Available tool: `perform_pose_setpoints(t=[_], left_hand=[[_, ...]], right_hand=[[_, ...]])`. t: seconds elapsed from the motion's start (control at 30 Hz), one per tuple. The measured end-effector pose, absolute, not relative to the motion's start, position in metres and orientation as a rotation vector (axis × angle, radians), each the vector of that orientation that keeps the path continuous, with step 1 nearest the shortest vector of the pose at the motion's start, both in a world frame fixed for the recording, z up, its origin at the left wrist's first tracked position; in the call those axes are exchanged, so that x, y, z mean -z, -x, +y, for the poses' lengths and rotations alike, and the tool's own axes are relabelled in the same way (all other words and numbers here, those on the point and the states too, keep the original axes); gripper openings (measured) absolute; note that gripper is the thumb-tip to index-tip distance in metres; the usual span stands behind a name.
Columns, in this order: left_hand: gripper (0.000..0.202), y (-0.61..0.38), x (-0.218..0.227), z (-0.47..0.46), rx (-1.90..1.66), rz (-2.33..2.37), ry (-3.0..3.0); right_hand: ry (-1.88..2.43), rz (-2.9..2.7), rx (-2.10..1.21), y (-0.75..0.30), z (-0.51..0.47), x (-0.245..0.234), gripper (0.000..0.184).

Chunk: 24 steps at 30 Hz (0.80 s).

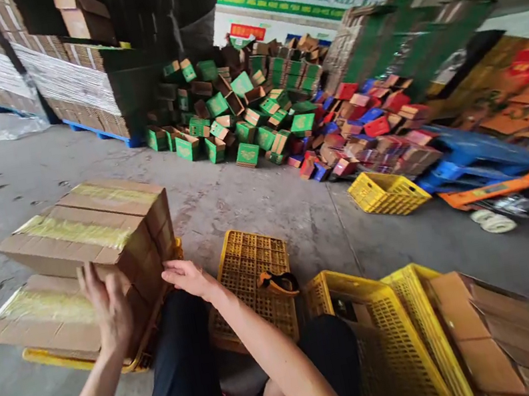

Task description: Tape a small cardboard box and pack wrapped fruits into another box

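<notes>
My left hand (pixel 110 305) is raised in front of a stack of cardboard boxes (pixel 65 250); its fingers are apart and somewhat blurred, with nothing in them. Yellowish tape runs along the box tops, and some end flaps stick out. My right hand (pixel 189 278) reaches toward the stack's right side with fingers stretched out and no object in it. Whether either hand touches the cardboard, I cannot tell. Beneath the boxes is a yellow crate (pixel 58 357), mostly covered. Between my knees and the open floor lies an upturned yellow crate (pixel 248 255), bearing an orange-and-black tape dispenser (pixel 277 283).
To my right stand an open yellow crate (pixel 390 312) and another crate holding folded cardboard (pixel 515 332). Farther off are a small yellow crate (pixel 388 194), a blue pallet jack (pixel 475 156), and piles of green boxes (pixel 247 153) and red-and-blue boxes (pixel 377 126). Wrapped cardboard (pixel 66 75) stands back left.
</notes>
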<state>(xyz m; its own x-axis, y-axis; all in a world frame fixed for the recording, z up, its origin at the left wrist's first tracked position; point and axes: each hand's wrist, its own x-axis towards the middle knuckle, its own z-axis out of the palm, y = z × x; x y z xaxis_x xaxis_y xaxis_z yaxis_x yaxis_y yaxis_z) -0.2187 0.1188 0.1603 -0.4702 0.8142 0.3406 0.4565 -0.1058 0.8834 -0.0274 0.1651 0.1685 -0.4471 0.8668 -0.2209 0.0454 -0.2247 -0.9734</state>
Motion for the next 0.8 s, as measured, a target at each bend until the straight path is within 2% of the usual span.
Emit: perform_pose_setpoints(t=[0.03, 0.13, 0.27, 0.33, 0.4, 0.5, 0.63, 0.8], left_hand=[[0.074, 0.189, -0.153, 0.102, -1.600, 1.771, -1.452], [0.061, 0.109, -0.132, 0.065, -1.230, 1.385, -1.616], [0.060, 0.037, -0.111, 0.042, -0.765, 1.030, -1.671], [0.058, 0.010, -0.105, 0.036, -0.619, 0.953, -1.686], [0.056, -0.017, -0.101, 0.032, -0.502, 0.925, -1.688], [0.055, -0.059, -0.095, 0.029, -0.370, 0.886, -1.698], [0.054, -0.120, -0.086, 0.032, -0.276, 0.825, -1.739], [0.051, -0.202, -0.076, 0.045, -0.211, 0.772, -1.797]], right_hand=[[1.150, -1.357, -1.721, 0.002, 0.155, -0.169, 0.084], [1.231, -1.106, -1.559, -0.093, 0.122, -0.176, 0.072], [1.281, -0.664, -1.155, -0.248, 0.055, -0.169, 0.063], [1.314, -0.405, -0.939, -0.321, 0.014, -0.150, 0.056], [1.445, -0.102, -0.775, -0.382, -0.029, -0.120, 0.041], [1.623, 0.227, -0.694, -0.440, -0.080, -0.067, 0.028], [1.674, 0.378, -0.755, -0.476, -0.101, -0.004, 0.033], [1.678, 0.391, -0.772, -0.519, -0.076, 0.048, 0.047]])
